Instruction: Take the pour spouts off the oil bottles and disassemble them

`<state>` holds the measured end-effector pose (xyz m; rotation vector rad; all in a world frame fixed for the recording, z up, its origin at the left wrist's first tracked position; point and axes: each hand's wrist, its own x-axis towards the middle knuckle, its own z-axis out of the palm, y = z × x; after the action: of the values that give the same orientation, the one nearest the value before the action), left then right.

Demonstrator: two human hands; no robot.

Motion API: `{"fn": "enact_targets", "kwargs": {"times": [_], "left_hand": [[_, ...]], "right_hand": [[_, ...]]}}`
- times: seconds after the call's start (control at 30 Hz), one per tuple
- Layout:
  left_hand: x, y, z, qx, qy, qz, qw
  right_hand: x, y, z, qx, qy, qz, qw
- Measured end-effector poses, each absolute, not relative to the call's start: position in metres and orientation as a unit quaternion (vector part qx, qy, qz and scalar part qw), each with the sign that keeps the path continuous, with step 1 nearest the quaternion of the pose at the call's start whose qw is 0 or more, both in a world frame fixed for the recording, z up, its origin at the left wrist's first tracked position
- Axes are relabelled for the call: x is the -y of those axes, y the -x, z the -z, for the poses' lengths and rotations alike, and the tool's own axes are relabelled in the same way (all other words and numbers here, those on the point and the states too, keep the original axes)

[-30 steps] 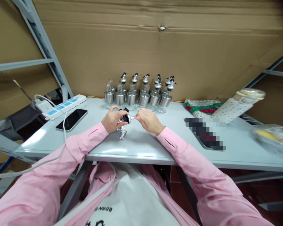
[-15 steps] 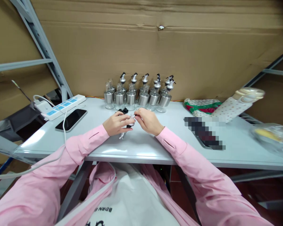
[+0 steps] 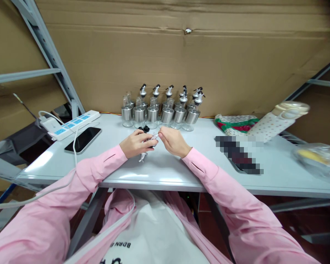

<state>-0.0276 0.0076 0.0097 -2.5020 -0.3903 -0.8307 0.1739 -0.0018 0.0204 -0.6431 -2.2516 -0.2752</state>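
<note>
The left hand (image 3: 134, 143) is curled around a small black-and-silver pourer (image 3: 151, 138), thumb and fingers closed on its body. The right hand (image 3: 172, 141) meets it from the other side and pinches the pourer's pale tip between fingertips, so the two hands are pressed close together with the part held just above the counter (image 3: 165, 170), near its middle. Under the left hand's knuckles a little white piece (image 3: 142, 157) lies on the counter. Just behind the hands sit a couple of black caps (image 3: 144, 128).

Further back, against the cardboard wall (image 3: 181, 62), stands a cluster of glass bottles (image 3: 161, 112) in steel sleeves; the rear ones carry pourers, and several front ones are open-necked. To the left lie a dark phone (image 3: 84, 140) and a white power strip (image 3: 71, 124), with a white cable (image 3: 76, 154) trailing off the counter's edge. To the right are a red-and-green cloth (image 3: 235, 124), a spotted pouch (image 3: 275, 123) and a clear plastic bag (image 3: 317, 161).
</note>
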Motion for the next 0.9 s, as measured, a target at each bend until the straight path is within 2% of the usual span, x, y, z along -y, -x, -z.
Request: {"fn": "enact_targets", "kwargs": {"times": [0.27, 0.47, 0.67, 0.9], "left_hand": [[-0.0026, 0.0278, -0.013, 0.128, 0.886, 0.348, 0.276], [0.0014, 0.0273, -0.0124, 0.142, 0.912, 0.323, 0.21], [-0.0009, 0.0291, -0.0079, 0.147, 0.913, 0.349, 0.15], [-0.0053, 0.0285, -0.011, 0.116, 0.893, 0.399, 0.17]], "right_hand": [[0.0051, -0.1669, -0.018, 0.856, 0.287, 0.048, 0.427], [0.005, -0.1643, -0.0137, 0.851, 0.275, 0.004, 0.448], [0.0065, -0.1649, -0.0142, 0.86, 0.246, 0.04, 0.445], [0.0028, -0.1709, -0.0204, 0.857, 0.206, 0.049, 0.47]]}}
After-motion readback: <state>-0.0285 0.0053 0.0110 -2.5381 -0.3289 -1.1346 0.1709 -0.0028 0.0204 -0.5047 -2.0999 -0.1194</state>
